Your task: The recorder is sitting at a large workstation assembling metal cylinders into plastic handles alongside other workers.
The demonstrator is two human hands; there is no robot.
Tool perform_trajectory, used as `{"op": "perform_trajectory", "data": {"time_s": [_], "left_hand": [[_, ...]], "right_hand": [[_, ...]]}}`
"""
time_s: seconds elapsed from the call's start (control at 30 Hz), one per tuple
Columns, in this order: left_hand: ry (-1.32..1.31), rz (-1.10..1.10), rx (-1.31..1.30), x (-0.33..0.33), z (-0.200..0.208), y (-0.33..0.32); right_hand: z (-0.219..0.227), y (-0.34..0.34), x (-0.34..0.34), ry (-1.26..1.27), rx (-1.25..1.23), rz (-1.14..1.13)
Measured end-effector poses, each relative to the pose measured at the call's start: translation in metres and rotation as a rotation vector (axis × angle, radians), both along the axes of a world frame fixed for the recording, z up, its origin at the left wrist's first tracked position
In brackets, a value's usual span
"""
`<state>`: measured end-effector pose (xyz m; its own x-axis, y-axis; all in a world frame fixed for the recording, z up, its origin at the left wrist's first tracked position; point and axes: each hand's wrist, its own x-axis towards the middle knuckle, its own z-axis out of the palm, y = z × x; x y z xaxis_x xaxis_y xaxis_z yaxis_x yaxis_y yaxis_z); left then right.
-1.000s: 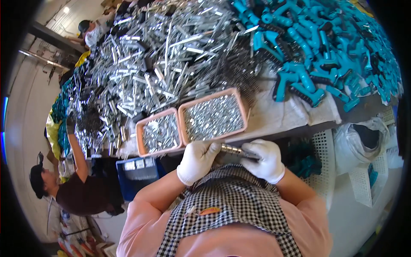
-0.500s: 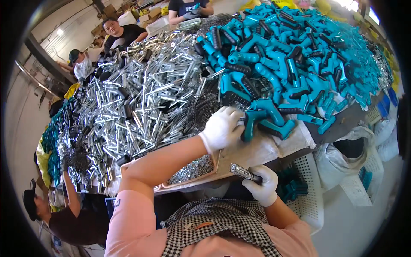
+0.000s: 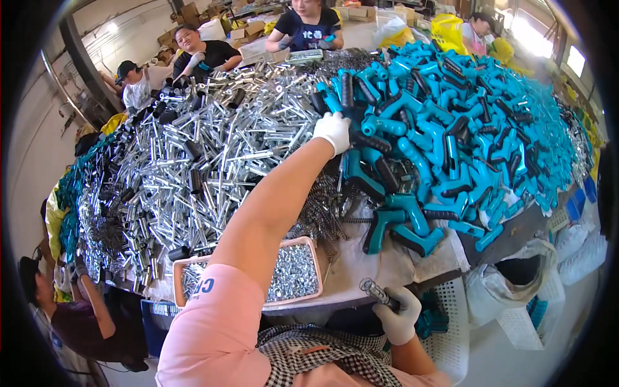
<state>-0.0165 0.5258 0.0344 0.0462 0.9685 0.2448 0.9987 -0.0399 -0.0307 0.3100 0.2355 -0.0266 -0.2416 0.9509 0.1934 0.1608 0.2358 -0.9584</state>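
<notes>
My left hand, in a white glove, reaches far across the heap to where metal tubes and rods meet teal pistol-shaped shells. Its fingers touch or come close to a teal shell with a black grip; their tips are hidden, so whether they hold it cannot be told. Near the table's front edge, my gloved right hand is closed around a slim metal shaft with a dark section, its shiny end pointing up and left. Several teal shells lie on the cloth ahead of that hand.
A peach tray of small metal parts sits under my left forearm. Dark coil springs lie behind it. White perforated baskets and a white sack stand at right. Other people work around the table, one at left.
My left hand has moved away from the front teal shells, farther out to the heap's middle. The right hand still grips the metal shaft. The whole view has tilted up.
</notes>
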Motion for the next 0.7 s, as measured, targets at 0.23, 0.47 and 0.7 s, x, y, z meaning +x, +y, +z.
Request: {"op": "perform_trajectory", "data": {"time_s": [0.23, 0.47, 0.7], "left_hand": [[0.069, 0.094, -0.14, 0.021, 0.016, 0.018], [-0.151, 0.284, -0.197, 0.031, 0.021, 0.015], [-0.463, 0.508, -0.142, 0.025, 0.016, 0.01]], "right_hand": [[-0.007, 0.001, -0.009, 0.05, 0.003, 0.02], [-0.004, -0.009, -0.006, 0.081, -0.135, 0.016], [0.0, -0.012, -0.005, 0.082, -0.154, -0.015]]}}
